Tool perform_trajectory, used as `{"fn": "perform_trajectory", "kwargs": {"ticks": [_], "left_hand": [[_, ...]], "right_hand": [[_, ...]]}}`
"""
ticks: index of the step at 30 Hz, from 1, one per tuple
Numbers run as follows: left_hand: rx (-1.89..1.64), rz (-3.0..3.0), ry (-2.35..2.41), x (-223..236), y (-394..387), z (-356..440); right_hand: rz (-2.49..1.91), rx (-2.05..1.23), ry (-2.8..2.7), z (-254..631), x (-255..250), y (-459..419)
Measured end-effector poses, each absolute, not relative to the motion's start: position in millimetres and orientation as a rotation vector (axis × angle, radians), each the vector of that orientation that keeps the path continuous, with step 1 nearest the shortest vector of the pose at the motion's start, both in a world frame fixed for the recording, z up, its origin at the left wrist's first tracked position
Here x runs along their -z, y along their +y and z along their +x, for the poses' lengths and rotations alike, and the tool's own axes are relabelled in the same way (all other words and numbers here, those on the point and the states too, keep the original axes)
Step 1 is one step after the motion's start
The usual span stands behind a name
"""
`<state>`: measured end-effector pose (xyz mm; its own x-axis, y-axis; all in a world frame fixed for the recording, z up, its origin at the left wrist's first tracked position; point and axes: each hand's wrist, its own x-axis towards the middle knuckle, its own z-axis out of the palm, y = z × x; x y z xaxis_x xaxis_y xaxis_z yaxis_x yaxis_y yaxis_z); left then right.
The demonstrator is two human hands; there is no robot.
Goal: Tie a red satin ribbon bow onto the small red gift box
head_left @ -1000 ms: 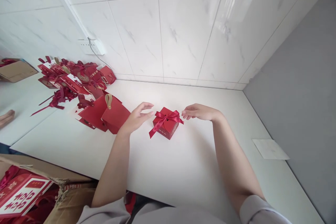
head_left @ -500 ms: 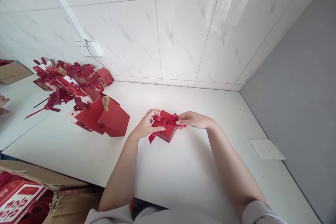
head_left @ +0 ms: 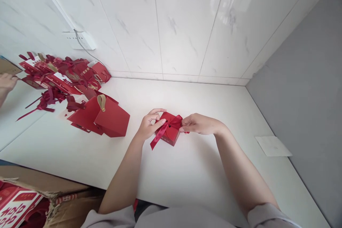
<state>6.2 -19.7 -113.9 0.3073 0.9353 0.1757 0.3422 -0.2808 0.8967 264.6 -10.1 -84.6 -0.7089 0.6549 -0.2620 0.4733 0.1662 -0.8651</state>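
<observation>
A small red gift box [head_left: 170,139] sits on the white table in front of me. A shiny red ribbon [head_left: 160,137] crosses its top, knotted near the middle, with one tail hanging over the front left side. My left hand [head_left: 151,124] grips the box's left side, fingers bent behind it and thumb on the top beside the knot. At the right edge of the box, my right hand [head_left: 199,124] pinches the ribbon between thumb and fingers; a short red end shows below them.
Flat red bags [head_left: 112,117] with a beige loop stand left of the box. Behind them lies a pile of red boxes and ribbons [head_left: 77,73]. Another person's hand [head_left: 6,82] is at far left. A torn carton [head_left: 74,210] sits lower left; a white plate [head_left: 273,146] lies right.
My left thumb has moved from the box's front edge up beside the knot, and the ribbon tail lies more openly. The other person's hand reaches further in. My view has shifted slightly.
</observation>
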Motion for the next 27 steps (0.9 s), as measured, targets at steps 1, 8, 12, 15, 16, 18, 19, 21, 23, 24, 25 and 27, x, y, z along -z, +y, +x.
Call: {"fn": "perform_trajectory", "kwargs": {"ticks": [1, 8, 12, 15, 16, 18, 19, 21, 23, 24, 25, 27], "left_hand": [[-0.965, 1.786, 1.143, 115, -20, 8], [-1.016, 1.875, 1.199, 115, -18, 6], [-0.976, 1.916, 1.214, 117, -15, 3], [-0.959, 1.933, 1.188, 119, -14, 1], [-0.955, 1.936, 1.175, 120, -13, 0], [-0.948, 1.927, 1.148, 122, -13, -1], [-0.945, 1.916, 1.136, 123, -13, -2], [-0.943, 1.866, 1.119, 125, -12, -1], [-0.947, 1.779, 1.106, 127, -12, 1], [-0.950, 1.729, 1.099, 127, -12, 3], [-0.952, 1.683, 1.092, 128, -12, 5], [-0.971, 1.615, 1.081, 129, -13, 9]], "right_hand": [[-1.123, -1.568, -2.270, 264, 84, -11], [-1.194, -1.532, -2.274, 265, 79, -15], [-1.179, -1.515, -2.265, 269, 77, -15], [-1.159, -1.527, -2.278, 270, 77, -15], [-1.153, -1.545, -2.277, 270, 77, -15], [-1.142, -1.587, -2.261, 270, 79, -14], [-1.143, -1.610, -2.249, 271, 81, -13], [-1.180, -1.645, -2.231, 273, 83, -11], [-1.255, -1.637, -2.253, 277, 85, -8], [-1.300, -1.615, -2.281, 280, 85, -7], [-1.347, -1.583, -2.313, 283, 84, -6], [-1.418, -1.509, -2.357, 287, 81, -5]]}}
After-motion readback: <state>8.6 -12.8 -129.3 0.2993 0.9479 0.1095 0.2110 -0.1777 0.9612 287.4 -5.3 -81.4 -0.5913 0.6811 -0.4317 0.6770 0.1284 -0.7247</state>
